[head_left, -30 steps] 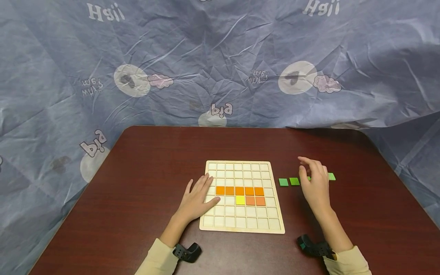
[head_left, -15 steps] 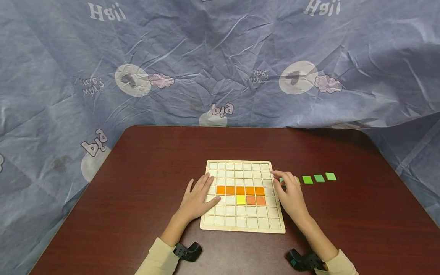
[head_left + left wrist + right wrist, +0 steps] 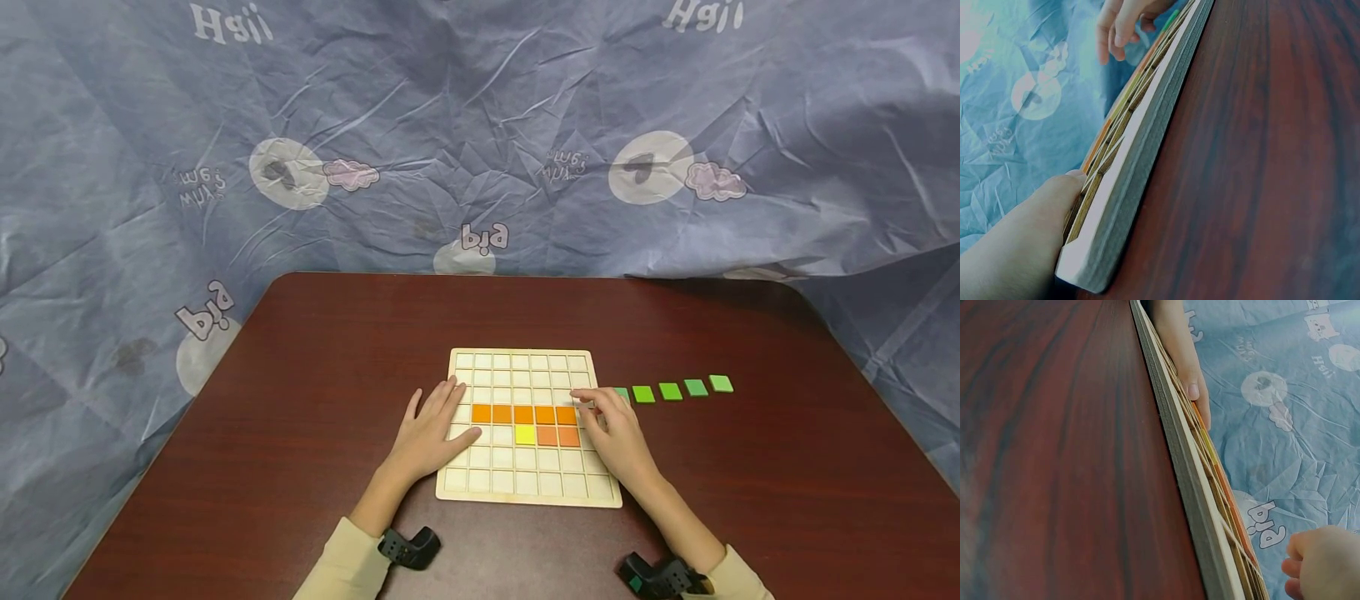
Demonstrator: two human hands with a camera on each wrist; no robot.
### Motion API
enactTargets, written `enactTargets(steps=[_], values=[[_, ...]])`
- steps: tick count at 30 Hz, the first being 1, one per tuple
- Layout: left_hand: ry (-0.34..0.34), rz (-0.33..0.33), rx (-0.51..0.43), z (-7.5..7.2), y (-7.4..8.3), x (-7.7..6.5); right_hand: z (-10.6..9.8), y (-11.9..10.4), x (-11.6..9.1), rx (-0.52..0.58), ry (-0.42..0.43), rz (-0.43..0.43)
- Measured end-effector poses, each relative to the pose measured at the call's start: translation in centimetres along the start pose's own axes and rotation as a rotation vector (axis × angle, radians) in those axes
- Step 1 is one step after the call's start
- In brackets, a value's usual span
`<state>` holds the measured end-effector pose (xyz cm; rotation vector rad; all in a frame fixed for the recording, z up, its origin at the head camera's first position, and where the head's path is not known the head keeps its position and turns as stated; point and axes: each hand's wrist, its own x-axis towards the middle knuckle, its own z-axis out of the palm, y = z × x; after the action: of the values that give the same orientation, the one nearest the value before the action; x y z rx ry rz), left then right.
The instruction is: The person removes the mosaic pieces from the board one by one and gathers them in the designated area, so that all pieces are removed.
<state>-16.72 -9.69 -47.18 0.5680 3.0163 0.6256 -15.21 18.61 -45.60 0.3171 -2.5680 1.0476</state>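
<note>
Here's the right hand [image 3: 617, 440], fingers bent and thumb brought near the index finger, over the right side of the wooden grid board [image 3: 528, 500]; whether it pinches anything, I cannot tell (the fingertips hide the spot). Just beside those fingertips lies the end of a row of five orange tiles [image 3: 523, 414]. Below that row, a yellow tile [image 3: 525, 435] sits next to two salmon-orange tiles [image 3: 569, 437].

Across the board, the left hand [image 3: 424, 437] lies with fingers extended and thumb spread over the left edge, gripping nothing. That looks like good bracing: light, even pressure should stop the board sliding. For the right hand, I'd judge a straight-down, level approach best, squared to the cell walls, with knuckles lifted off the orange row.

Farther right, five green tiles [image 3: 671, 392] line up on the brown table [image 3: 300, 400], the nearest partly hidden by the hand.
</note>
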Motion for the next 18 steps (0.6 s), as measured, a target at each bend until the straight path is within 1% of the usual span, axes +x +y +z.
enactTargets(steps=[4,10,18], values=[[0.0,-0.003,-0.001,-0.04,0.01,0.05,0.16,0.28,0.01,0.002,-0.041,0.014],[-0.005,-0.008,0.006,-0.02,0.0,0.11,0.41,0.69,-0.07,-0.014,-0.107,0.062],[-0.009,-0.009,0.003,-0.08,0.02,0.03,0.58,0.81,-0.14,-0.047,-0.129,0.065]])
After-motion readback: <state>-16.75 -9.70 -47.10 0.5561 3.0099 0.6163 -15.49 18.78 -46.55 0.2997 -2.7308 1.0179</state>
